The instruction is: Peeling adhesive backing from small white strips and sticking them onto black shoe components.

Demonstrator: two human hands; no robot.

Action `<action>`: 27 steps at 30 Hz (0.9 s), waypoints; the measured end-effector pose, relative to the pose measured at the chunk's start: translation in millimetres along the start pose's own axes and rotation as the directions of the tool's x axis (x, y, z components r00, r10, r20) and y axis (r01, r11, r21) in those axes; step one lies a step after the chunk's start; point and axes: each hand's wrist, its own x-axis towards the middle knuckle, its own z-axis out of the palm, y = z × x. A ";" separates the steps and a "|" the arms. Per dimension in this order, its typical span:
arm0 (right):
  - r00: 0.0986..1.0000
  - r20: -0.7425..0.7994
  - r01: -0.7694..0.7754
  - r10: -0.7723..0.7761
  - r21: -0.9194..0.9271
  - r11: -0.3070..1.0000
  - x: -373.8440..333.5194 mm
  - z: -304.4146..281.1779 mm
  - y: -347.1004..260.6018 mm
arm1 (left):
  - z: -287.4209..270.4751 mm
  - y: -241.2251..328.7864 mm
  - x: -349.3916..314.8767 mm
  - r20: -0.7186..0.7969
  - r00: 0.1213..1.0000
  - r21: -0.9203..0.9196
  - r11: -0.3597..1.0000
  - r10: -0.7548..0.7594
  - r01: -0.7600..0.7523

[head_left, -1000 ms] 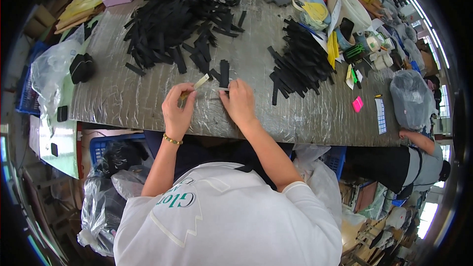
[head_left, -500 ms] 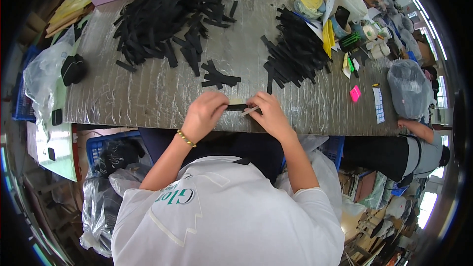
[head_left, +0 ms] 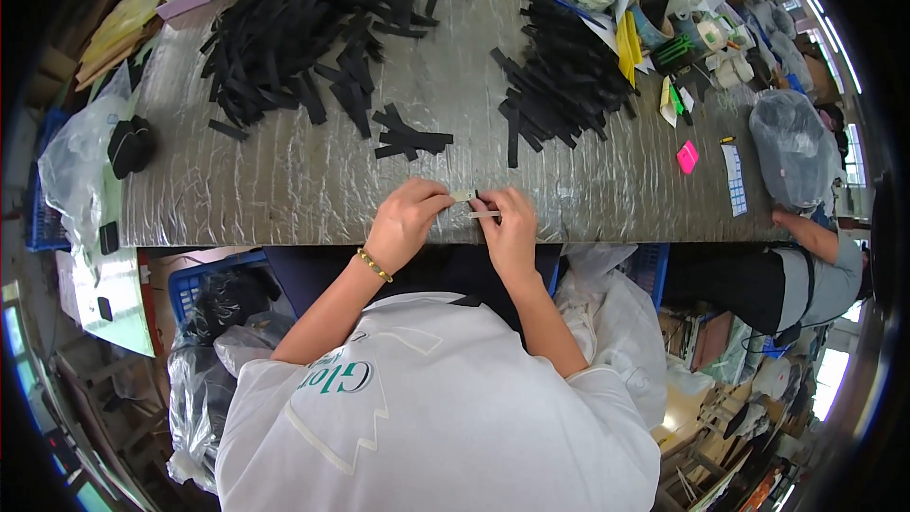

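Both hands meet at the near edge of the desk point(head_left: 284, 199), which is covered in a crinkled silvery sheet. The left hand point(head_left: 406, 220) has its fingers pinched narrow on a small pale strip point(head_left: 464, 195), while the right hand point(head_left: 512, 228) pinches another thin pale sliver point(head_left: 483, 215) just below it; the two pieces sit almost touching between the fingertips. A small cluster of black strips point(head_left: 409, 137) lies just beyond the hands, with a large black heap point(head_left: 303, 28) to the far left and a second heap point(head_left: 559, 76) to the far right. Because the work is held right over the desk's edge, a slack pinch could likely let the pale pieces drop into the lap or the blue crate point(head_left: 204, 280) below, and a crooked pull might tear the thin sliver
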 end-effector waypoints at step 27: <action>0.947 0.182 -0.321 0.266 0.455 0.831 13.1 -13.3 12.7 | 3.9 7.0 7.4 0.079 0.993 0.177 0.979 0.092 -0.105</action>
